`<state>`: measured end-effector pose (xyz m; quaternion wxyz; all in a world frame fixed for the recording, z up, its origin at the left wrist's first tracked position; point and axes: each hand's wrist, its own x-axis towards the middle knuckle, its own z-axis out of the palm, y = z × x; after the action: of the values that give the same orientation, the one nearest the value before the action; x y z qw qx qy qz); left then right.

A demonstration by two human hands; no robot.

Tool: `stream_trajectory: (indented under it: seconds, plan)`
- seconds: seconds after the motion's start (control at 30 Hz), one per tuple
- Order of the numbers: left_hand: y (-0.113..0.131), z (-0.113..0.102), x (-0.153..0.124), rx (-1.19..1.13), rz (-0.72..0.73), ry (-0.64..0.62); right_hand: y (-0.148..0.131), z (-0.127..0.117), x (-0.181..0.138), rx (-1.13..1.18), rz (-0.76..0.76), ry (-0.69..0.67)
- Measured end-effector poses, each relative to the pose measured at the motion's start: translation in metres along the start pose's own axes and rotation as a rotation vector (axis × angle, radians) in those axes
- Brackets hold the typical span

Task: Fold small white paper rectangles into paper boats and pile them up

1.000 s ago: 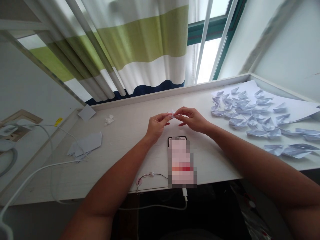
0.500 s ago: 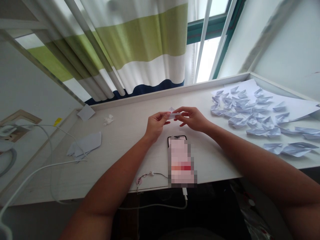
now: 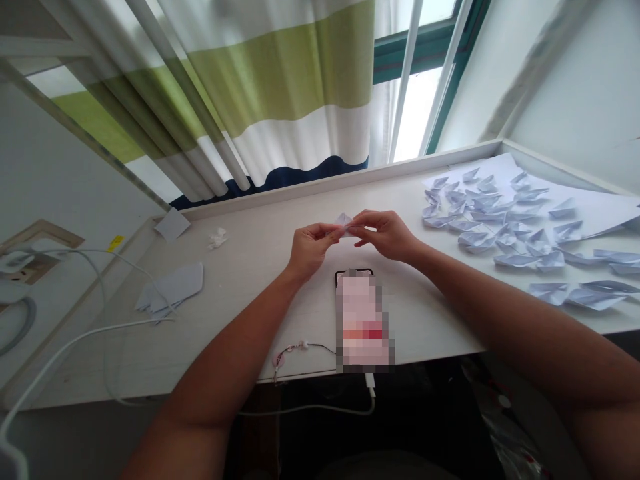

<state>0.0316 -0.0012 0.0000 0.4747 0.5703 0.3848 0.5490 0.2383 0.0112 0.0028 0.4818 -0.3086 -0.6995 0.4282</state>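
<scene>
White paper (image 3: 344,222) is pinched by the fingers of your left hand (image 3: 307,248) and right hand (image 3: 385,235). Pull too hard and it could rip.

no writing, label or number can be read anywhere. the phone (image 3: 363,320) on the worktop (image 3: 240,280) has its screen blurred out, and the small yellow sticker (image 3: 117,243) is too tiny to read.

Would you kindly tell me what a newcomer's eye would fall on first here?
Over the middle of the desk, the left hand and right hand pinch a small folded paper between them. To the right, a crowd of folded paper boats lies on the desk, and a striped curtain hangs behind.
</scene>
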Motion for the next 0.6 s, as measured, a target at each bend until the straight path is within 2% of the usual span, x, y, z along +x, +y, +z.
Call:
stream_trajectory:
  seconds: [0.27, 0.6]
  plan:
    - [0.0, -0.002, 0.003, 0.052, -0.005, 0.021, 0.006, 0.007, 0.001, -0.032, 0.04, 0.07]
    - [0.008, -0.006, 0.001, 0.088, -0.16, -0.043, 0.013, 0.003, 0.002, 0.192, 0.122, 0.066]
